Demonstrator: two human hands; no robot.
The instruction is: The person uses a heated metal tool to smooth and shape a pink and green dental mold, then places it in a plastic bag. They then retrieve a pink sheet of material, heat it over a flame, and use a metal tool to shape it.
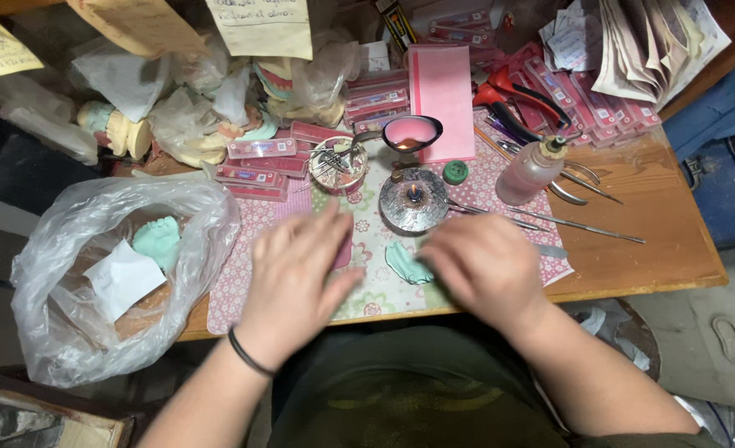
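Observation:
My left hand (297, 274) hovers over the flowered mat (243, 274), fingers together, with a pink piece (344, 251) showing at its fingertips; the hand is blurred. My right hand (484, 265) is beside it, blurred too, its fingers touching a pale green dental cast (405, 264) lying on the mat. Whether either hand grips its piece cannot be told. Just beyond the hands a small spirit burner (414, 199) shows a flame, and a metal ladle with pink wax (411, 133) sits behind it.
A clear plastic bag (94, 274) with a green cast and white paper lies at left. Metal tools (583, 224), a squeeze bottle (532, 172), red pliers (517, 91), a tin of instruments (338, 164) and pink boxes (260, 149) crowd the wooden table (658, 241).

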